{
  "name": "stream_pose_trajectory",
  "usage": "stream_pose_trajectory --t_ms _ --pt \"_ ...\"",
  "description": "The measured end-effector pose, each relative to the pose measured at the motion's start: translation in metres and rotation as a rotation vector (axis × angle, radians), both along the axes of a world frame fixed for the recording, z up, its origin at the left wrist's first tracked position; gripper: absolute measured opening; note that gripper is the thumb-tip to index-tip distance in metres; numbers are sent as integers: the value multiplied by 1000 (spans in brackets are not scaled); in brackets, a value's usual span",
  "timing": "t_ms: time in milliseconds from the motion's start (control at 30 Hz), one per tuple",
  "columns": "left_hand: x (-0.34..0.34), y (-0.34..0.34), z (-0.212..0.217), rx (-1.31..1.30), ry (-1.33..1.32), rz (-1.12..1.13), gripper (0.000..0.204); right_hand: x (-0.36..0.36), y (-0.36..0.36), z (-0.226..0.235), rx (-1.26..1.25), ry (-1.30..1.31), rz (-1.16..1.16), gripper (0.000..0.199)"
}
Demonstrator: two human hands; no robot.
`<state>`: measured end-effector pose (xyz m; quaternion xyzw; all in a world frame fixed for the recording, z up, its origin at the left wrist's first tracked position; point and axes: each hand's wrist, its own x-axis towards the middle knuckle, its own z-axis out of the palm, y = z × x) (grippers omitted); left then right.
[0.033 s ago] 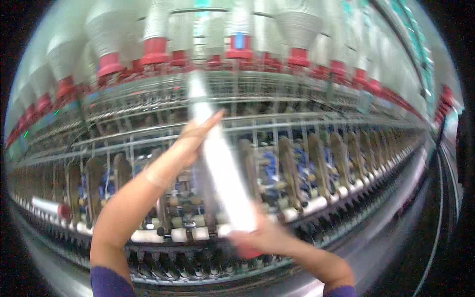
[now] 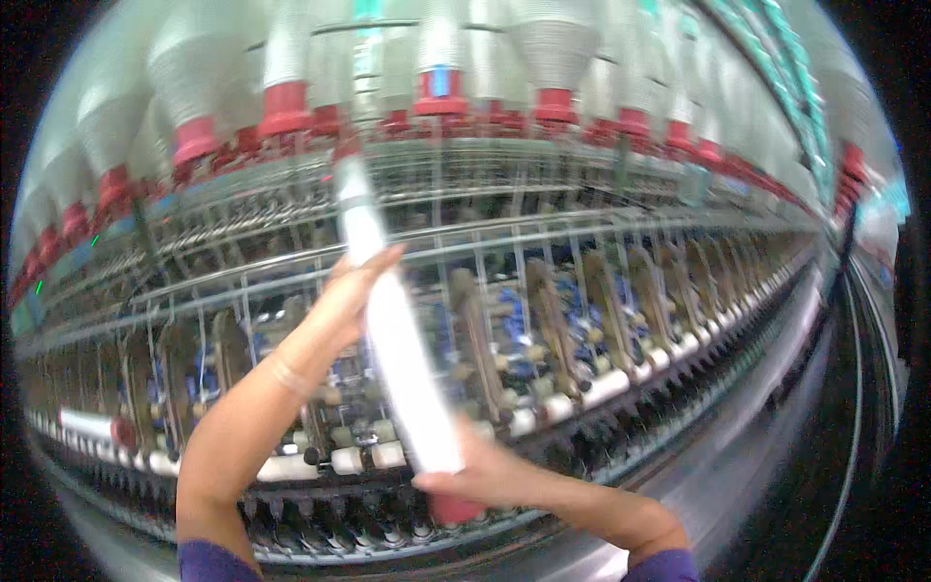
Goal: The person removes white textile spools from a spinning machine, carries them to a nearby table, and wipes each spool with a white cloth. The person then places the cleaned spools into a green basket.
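A long white roving bobbin (image 2: 405,378) with a red lower end slants across the middle of the view, its top leaning left and away from me. My left hand (image 2: 351,296) is closed around its upper part, thumb and fingers on either side. Lower down, my right hand (image 2: 480,472) grips it just above the red end. Behind the bobbin runs a spinning frame (image 2: 543,330) with a row of upright arms and white rollers. Motion blurs the bobbin and my right hand somewhat.
Large white roving packages (image 2: 558,39) on red bases hang in rows overhead. A second white bobbin (image 2: 89,424) with a red end lies on the frame at the left. Metal rails (image 2: 291,264) cross behind my hands. On the right, a grey machine edge (image 2: 708,427) borders dark floor.
The whole view has shifted slightly, with the machine moving left in it. Both hands and the bobbin sit a little farther left and slightly lower. The grip looks the same.
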<state>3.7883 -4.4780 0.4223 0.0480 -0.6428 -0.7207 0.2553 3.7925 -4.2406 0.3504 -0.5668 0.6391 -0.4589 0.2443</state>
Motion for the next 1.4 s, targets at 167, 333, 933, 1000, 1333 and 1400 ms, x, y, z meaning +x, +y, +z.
stream_pose_trajectory --t_ms 167,333,933,1000,1333,1400 --pt "135 -40 -17 -981 -269 279 68 16 92 55 -735 810 -940 25" --pt "177 -99 -59 -1792 -244 462 61 88 126 216 -1597 1055 -814 32" --pt "199 14 -62 -1068 192 178 55 74 55 13 -470 281 -579 45" --pt "187 61 -53 -393 243 -186 55 103 62 -97 -281 80 -557 72" --pt "62 -36 -39 -468 -229 -55 60 -8 23 -87 -209 -389 -193 41" --pt "52 -70 -50 -1763 -236 461 50 -60 -22 -57 -271 -387 -213 31"
